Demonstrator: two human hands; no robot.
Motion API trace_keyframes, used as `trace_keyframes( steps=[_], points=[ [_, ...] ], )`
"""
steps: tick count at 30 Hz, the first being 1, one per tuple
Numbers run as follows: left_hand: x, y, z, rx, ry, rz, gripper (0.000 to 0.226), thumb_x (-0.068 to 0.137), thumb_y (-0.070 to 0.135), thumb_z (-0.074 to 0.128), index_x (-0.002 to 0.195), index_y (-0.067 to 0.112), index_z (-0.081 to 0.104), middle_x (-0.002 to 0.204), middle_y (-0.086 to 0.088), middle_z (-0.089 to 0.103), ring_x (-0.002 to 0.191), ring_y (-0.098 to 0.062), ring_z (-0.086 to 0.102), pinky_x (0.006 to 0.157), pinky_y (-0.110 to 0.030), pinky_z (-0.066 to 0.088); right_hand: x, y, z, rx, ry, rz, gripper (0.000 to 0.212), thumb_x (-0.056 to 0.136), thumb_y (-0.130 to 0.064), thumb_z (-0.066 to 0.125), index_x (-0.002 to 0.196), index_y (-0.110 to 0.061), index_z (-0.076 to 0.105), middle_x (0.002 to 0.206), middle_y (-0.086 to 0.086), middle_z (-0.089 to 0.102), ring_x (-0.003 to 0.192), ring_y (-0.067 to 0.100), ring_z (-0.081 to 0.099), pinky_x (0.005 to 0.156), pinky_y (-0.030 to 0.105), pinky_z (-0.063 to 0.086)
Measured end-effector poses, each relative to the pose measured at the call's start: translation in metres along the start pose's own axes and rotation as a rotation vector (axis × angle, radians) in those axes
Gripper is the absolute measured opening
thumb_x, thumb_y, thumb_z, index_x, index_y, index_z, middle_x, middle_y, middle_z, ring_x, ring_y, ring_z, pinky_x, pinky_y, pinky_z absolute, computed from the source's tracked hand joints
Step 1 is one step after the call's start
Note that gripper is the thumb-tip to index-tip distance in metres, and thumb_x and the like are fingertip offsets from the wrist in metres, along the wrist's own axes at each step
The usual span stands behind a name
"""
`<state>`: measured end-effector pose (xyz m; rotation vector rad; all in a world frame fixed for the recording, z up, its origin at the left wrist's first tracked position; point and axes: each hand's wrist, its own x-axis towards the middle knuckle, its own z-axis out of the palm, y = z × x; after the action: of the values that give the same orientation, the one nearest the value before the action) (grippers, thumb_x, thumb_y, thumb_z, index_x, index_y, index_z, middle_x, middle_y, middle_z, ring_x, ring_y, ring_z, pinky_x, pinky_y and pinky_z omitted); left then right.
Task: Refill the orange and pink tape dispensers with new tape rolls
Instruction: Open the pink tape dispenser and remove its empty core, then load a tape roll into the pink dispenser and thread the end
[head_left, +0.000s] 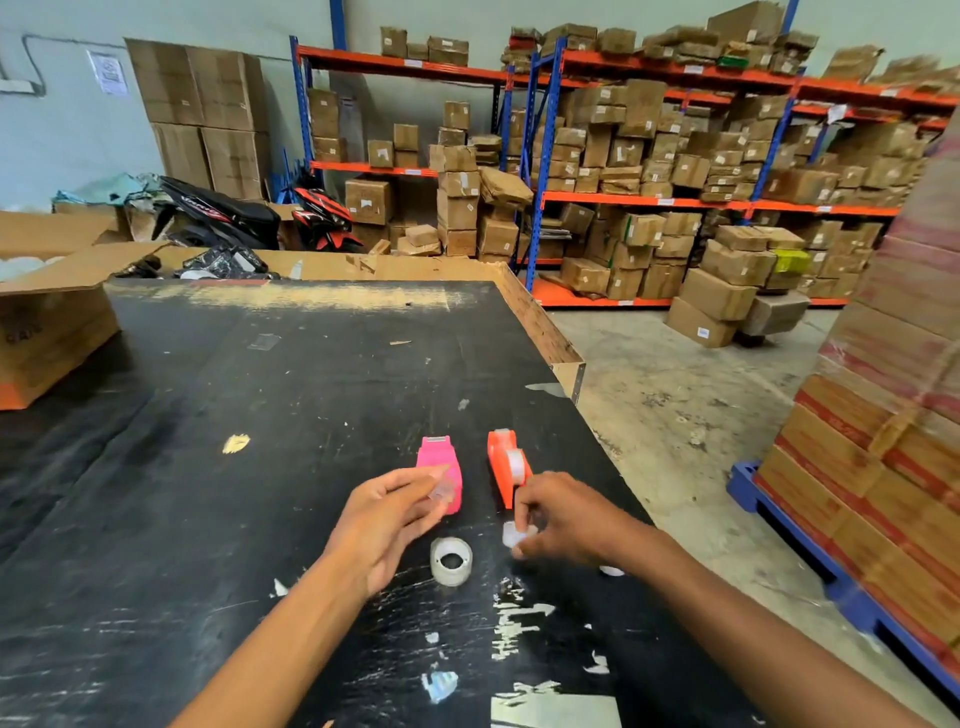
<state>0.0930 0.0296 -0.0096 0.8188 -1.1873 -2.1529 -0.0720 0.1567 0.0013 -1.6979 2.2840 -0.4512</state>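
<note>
Together our hands reach over the black desk (260, 467): left hand (387, 519) half curled, pinching a small clear piece before the pink dispenser (441, 467). Our right hand (563, 517) pinches a small clear core beside the orange dispenser (506, 462). Between them lies a tape roll (451, 561).

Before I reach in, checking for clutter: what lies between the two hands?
In the head view, a clear tape roll lies on the black table between them.

Tape roll (451, 560) before two dispensers (440, 474) on table (208, 467).

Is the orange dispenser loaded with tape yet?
Loaded, it seems: a clear roll sits in the orange dispenser, which stands upright on the table. Whether that roll is new, cannot tell.
</note>
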Motion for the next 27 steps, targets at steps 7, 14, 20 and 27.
trace_keyframes(
  steps=[7,14,20,27],
  points=[
    [-0.007,0.003,-0.017,-0.001,0.028,0.017,0.012,0.088,0.000,0.059,0.092,0.000,0.070,0.086,-0.014,0.072,0.070,-0.013,0.070,0.063,-0.016,0.059,-0.008,0.001,0.008,-0.024,-0.149,0.073,0.015,0.074,-0.028,0.078,0.076,-0.015,0.070,0.065,-0.016,0.056,0.066,0.002,0.055,0.066,0.027,0.048],
    [-0.017,0.010,-0.030,-0.023,0.071,0.061,0.020,0.090,-0.005,0.053,0.106,-0.008,0.064,0.092,-0.019,0.069,0.082,-0.022,0.068,0.067,-0.018,0.060,0.019,-0.037,0.021,0.056,-0.131,0.017,0.028,0.082,-0.036,0.070,0.097,-0.013,0.069,0.085,-0.003,0.067,0.080,0.017,0.063,0.078,0.038,0.054],
    [-0.026,0.011,-0.042,0.010,0.095,0.061,0.016,0.087,0.000,0.060,0.100,0.001,0.070,0.088,-0.013,0.077,0.077,-0.019,0.074,0.068,-0.021,0.061,0.036,-0.049,0.049,-0.108,-0.125,0.020,0.053,0.080,-0.040,0.069,0.124,-0.012,0.056,0.118,0.014,0.063,0.107,0.036,0.060,0.086,0.043,0.051],
    [-0.034,0.010,-0.047,-0.050,0.080,0.111,0.013,0.084,-0.004,0.061,0.089,-0.002,0.072,0.082,-0.013,0.078,0.078,-0.017,0.075,0.067,-0.017,0.059,0.035,-0.058,0.020,0.760,0.050,-0.009,0.047,0.078,-0.011,0.076,0.122,-0.017,0.059,0.100,0.007,0.062,0.083,0.016,0.061,0.088,0.035,0.054]
  ],
)
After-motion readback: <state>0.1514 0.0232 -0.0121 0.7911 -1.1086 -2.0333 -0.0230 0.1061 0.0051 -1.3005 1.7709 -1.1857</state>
